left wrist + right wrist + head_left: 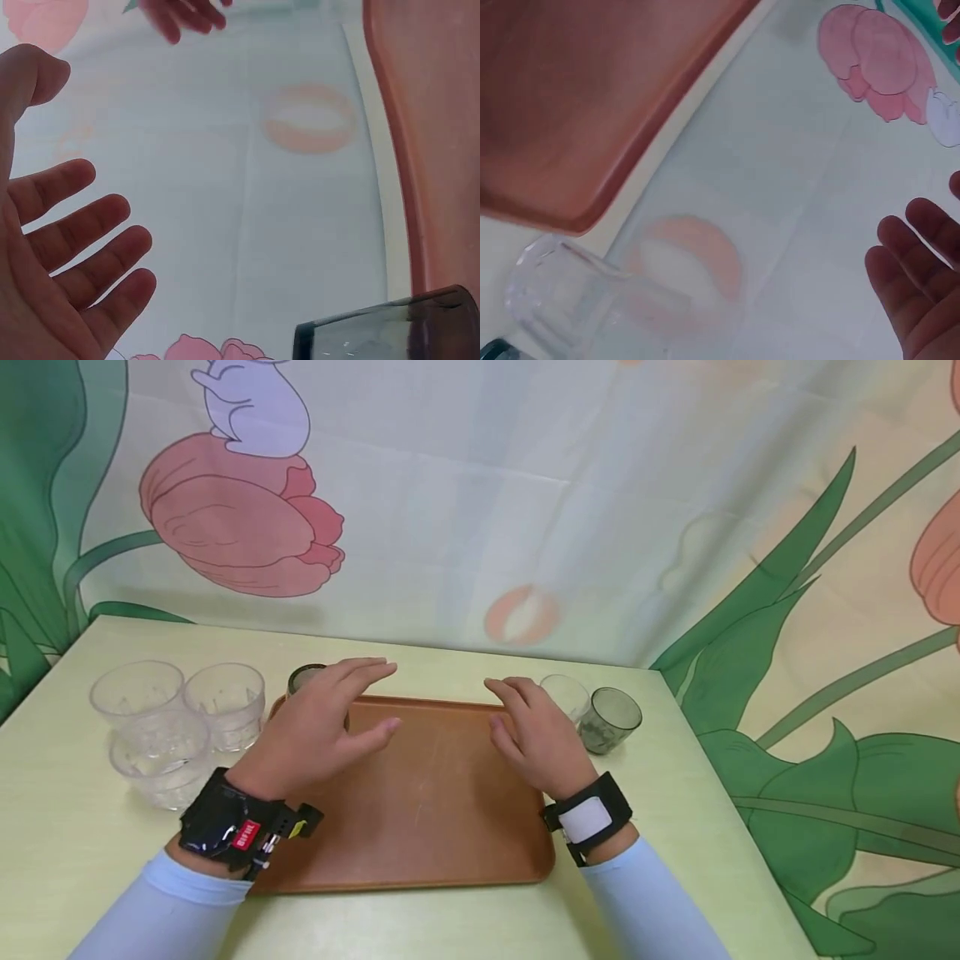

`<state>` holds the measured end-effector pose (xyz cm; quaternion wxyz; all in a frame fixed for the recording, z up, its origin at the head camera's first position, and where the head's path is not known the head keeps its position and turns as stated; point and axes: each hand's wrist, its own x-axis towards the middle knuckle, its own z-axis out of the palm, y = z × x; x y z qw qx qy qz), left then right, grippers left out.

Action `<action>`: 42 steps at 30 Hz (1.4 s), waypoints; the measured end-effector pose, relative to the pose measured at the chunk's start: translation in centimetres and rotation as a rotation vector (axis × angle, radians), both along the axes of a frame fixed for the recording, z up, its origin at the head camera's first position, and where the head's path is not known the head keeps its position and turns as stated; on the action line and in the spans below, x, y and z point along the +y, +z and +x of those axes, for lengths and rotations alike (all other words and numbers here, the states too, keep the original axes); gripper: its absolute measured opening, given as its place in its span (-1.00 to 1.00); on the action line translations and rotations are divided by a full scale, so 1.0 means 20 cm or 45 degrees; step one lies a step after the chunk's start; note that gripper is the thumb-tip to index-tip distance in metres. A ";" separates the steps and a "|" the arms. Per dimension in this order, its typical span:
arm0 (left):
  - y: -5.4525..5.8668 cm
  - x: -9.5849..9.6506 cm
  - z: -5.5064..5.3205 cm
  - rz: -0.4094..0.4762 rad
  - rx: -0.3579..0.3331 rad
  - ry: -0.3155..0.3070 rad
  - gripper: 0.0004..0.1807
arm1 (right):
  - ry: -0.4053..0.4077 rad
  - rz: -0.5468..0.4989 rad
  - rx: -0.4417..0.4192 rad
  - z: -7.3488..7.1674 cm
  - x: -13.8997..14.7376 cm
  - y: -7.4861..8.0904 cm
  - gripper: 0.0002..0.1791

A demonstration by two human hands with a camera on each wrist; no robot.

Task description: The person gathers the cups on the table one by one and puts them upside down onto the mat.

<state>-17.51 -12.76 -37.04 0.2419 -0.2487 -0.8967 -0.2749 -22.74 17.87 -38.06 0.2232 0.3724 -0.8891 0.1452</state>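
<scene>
A brown tray [420,802] lies flat on the table in the head view. Over its left side my left hand [318,727] hovers, fingers extended and thumb apart, holding nothing. Behind that hand a dark tinted glass [303,675] shows in part at the tray's back left corner; the left wrist view also catches this dark glass [397,330]. My right hand [542,735] is raised over the tray's right edge, fingers loosely extended, with nothing in it. Just beyond it stand a clear glass [566,693], partly hidden by the hand, and a grey-green tinted glass [611,722].
Left of the tray, several clear glasses [225,702] stand grouped on the pale table [420,927]. A printed curtain [420,527] with flowers and leaves hangs behind the table and along its right side.
</scene>
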 end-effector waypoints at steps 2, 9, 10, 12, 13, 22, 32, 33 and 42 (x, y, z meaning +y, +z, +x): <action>0.01 0.01 0.01 0.017 0.004 -0.024 -0.30 | 0.056 -0.051 0.038 0.02 -0.01 0.02 -0.50; 0.02 0.02 0.02 -0.005 0.066 -0.023 -0.27 | 0.115 -0.152 0.105 0.05 -0.05 0.05 -0.48; 0.02 0.02 0.02 -0.006 0.077 -0.025 -0.27 | 0.117 -0.158 0.099 0.05 -0.06 0.05 -0.48; 0.02 0.02 0.03 -0.008 0.091 -0.034 -0.25 | 0.124 -0.170 0.082 0.06 -0.06 0.06 -0.48; 0.02 0.03 0.03 -0.007 0.095 -0.043 -0.25 | 0.130 -0.175 0.071 0.07 -0.06 0.06 -0.47; 0.02 0.05 0.04 0.025 0.119 -0.126 -0.22 | 0.224 -0.212 0.043 0.10 -0.08 0.08 -0.35; 0.00 0.07 0.04 -0.016 0.148 -0.140 -0.24 | 0.194 -0.170 0.091 0.10 -0.07 0.08 -0.35; 0.00 0.08 0.04 -0.023 0.143 -0.140 -0.24 | 0.184 -0.165 0.091 0.10 -0.06 0.08 -0.35; -0.02 0.09 0.03 -0.045 0.137 -0.153 -0.24 | 0.143 -0.128 0.100 0.04 0.00 0.04 -0.35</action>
